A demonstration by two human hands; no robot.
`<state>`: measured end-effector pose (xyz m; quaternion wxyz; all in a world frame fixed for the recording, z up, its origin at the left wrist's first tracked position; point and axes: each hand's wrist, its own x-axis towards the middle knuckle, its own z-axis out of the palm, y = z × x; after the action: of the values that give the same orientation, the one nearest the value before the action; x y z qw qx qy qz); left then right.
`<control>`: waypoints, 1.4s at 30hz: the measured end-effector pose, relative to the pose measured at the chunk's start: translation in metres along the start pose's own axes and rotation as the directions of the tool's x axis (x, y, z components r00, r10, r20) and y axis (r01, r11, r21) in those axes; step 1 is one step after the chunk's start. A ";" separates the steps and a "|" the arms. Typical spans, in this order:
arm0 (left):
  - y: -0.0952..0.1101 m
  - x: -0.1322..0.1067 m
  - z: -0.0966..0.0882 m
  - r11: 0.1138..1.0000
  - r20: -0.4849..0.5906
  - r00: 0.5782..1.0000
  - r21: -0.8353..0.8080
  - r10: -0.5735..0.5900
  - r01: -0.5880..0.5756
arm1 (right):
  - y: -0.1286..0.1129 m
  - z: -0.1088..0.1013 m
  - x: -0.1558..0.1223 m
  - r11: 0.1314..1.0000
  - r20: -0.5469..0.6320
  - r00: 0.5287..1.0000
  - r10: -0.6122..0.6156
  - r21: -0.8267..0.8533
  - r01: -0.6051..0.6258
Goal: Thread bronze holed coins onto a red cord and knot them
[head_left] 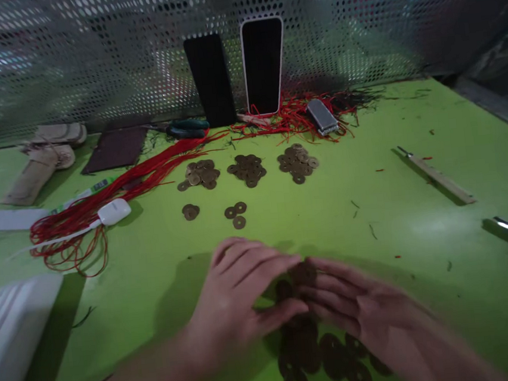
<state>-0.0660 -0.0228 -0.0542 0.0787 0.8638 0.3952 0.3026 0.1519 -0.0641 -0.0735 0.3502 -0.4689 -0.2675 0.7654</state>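
Coins (298,348), dark ones with holes in the middle, piled up and overlapping on the green table (420,240), right under both hands. A few more between the fingertips, too shadowy to tell whether resting on skin or just lying behind.

Left hand (232,291) loosely curved, clear gap between thumb and fingers, so pretty much open. Right hand (373,305) open too, fingers stretched out toward the left one, tips really close. Can't tell about any actual pinch on a coin.

Farther back, three bigger heaps in a row: left heap (203,174), middle heap (247,170), right heap (297,163). Just in front of those, a small stack (190,211) plus a trio (239,222). Red cords (165,158) off to the left, white plug (114,211) beside them. Black phone (211,81) and white-edged phone (264,64) propped upright against the perforated panel (124,59).
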 end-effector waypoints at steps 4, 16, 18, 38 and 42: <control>0.015 -0.004 0.001 0.998 -0.031 0.998 -0.040 0.046 -0.047 | 0.000 0.015 -0.013 0.988 0.196 0.980 0.041 0.138 -0.069; -0.043 0.134 0.042 0.957 -0.046 0.983 0.228 -0.175 0.181 | -0.051 0.000 0.003 0.934 -0.061 0.937 -0.345 -0.122 0.336; -0.051 0.154 0.053 0.938 0.076 0.958 0.239 -0.277 0.252 | -0.057 -0.006 0.007 0.905 -0.075 0.906 -0.417 -0.129 0.406; 0.069 -0.004 0.059 0.972 0.363 0.917 0.217 -0.163 0.086 | -0.026 -0.002 -0.016 0.402 0.108 0.953 -0.284 -0.889 0.221; 0.069 0.003 0.064 0.979 0.291 0.949 0.193 -0.118 0.063 | -0.013 0.006 -0.004 0.451 0.038 0.912 -0.409 -0.860 0.239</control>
<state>0.0166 -0.0605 -0.0790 0.0730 0.8843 0.4436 0.1262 0.1512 -0.0598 -0.0595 0.2378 -0.5839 -0.6591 0.4101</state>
